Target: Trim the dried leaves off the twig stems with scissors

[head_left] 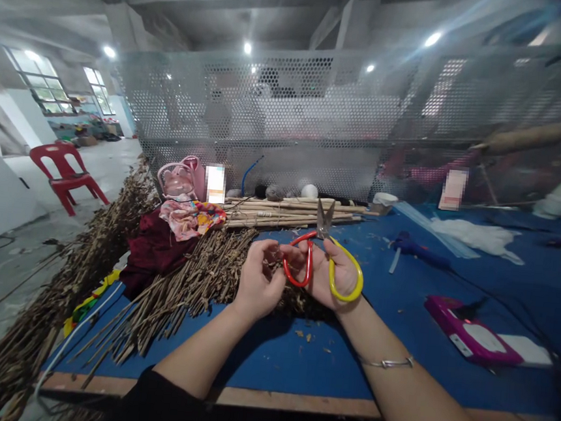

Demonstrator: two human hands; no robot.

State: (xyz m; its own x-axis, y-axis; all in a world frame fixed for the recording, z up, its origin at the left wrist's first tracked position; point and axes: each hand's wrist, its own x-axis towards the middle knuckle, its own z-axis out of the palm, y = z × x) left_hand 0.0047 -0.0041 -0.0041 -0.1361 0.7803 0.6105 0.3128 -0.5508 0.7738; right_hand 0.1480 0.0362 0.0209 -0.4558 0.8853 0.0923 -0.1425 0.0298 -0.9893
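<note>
A pair of scissors (325, 219) with one red and one yellow handle loop is in my right hand (322, 280). Its blades point up and away, slightly apart. My right thumb lies at the yellow loop, and fingers of that hand show by the red one. Close on the left is my left hand (258, 281), its fingers curled in toward the thumb beside the red loop. What its fingertips hold, if anything, is too small to make out. Below and behind both hands lies a heap of dried brown plant stems (206, 276) on the blue tabletop (267, 360).
Pale sticks (270, 215) lie in a bundle at the back, before a perforated metal screen (269, 118). At right are a magenta device (471, 332), a dark blue corded tool (419, 249) and white gloves (479, 238). Maroon cloth (154, 252) and more stalks (18, 338) are left.
</note>
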